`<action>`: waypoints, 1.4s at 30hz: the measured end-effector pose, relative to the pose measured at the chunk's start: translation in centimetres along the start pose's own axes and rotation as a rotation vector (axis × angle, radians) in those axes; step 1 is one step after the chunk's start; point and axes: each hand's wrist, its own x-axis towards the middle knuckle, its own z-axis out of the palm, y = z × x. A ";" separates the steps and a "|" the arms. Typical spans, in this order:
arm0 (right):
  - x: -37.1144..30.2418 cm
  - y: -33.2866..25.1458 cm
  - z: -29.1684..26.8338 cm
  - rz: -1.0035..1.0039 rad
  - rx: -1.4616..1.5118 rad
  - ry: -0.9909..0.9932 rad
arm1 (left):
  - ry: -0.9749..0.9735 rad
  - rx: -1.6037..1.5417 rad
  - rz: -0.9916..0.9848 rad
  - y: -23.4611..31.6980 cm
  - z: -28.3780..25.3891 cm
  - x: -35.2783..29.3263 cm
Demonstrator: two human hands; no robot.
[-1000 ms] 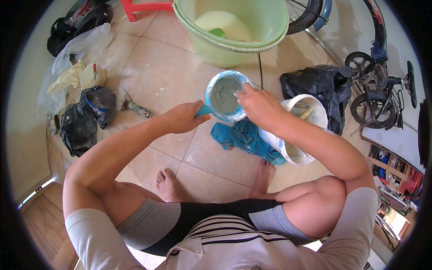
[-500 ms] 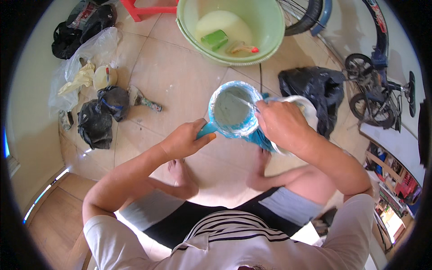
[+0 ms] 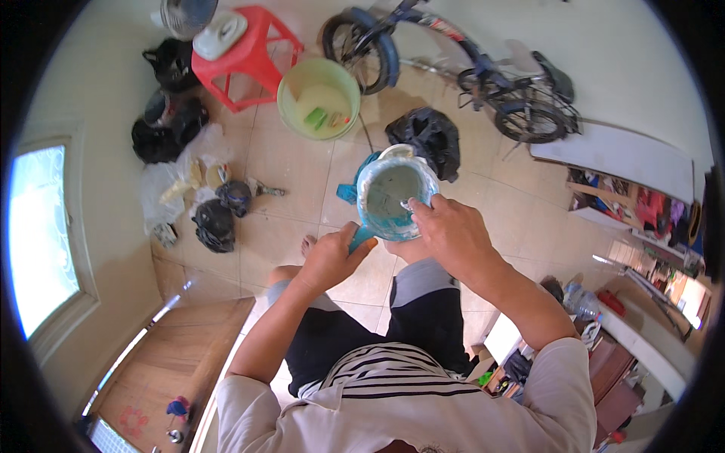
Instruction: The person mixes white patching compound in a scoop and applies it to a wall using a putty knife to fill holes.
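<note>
My left hand (image 3: 332,257) grips the short blue handle of a dipper (image 3: 364,198), a round scoop with white and blue smears on its rim. A pale grey, wet-looking paste (image 3: 393,189) lies inside it. My right hand (image 3: 455,234) is closed at the dipper's right rim, pinching a thin, light-coloured stirring tool (image 3: 408,205) whose end reaches into the dipper. Most of that tool is hidden by my fingers, so its exact kind does not show. Just beyond the dipper, a white container (image 3: 398,150) is partly covered, with a blue cloth (image 3: 347,192) on the floor at its left.
A light green tub (image 3: 284,113) holds cloudy water and a green scoop. Beside it stand a red stool (image 3: 264,68) and a bicycle (image 3: 483,72). Black bags (image 3: 214,226) and a putty knife (image 3: 268,190) lie left; another black bag (image 3: 430,140) lies ahead. Shelving (image 3: 627,196) stands right.
My view has risen and widened, so floor things look smaller and farther. My knees, spread wide before, are closer together. Both hands keep their hold on the dipper and the tool.
</note>
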 end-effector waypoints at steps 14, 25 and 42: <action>-24.3 -5.5 -14.9 0.582 -0.124 0.356 | -0.238 0.235 0.369 26.9 -4.8 -6.0; -38.3 -7.2 -10.6 1.144 0.210 0.560 | -0.476 0.271 0.751 33.7 6.3 -7.5; -57.3 11.8 -2.5 1.323 1.446 1.218 | -0.677 0.409 0.749 50.1 30.9 -3.5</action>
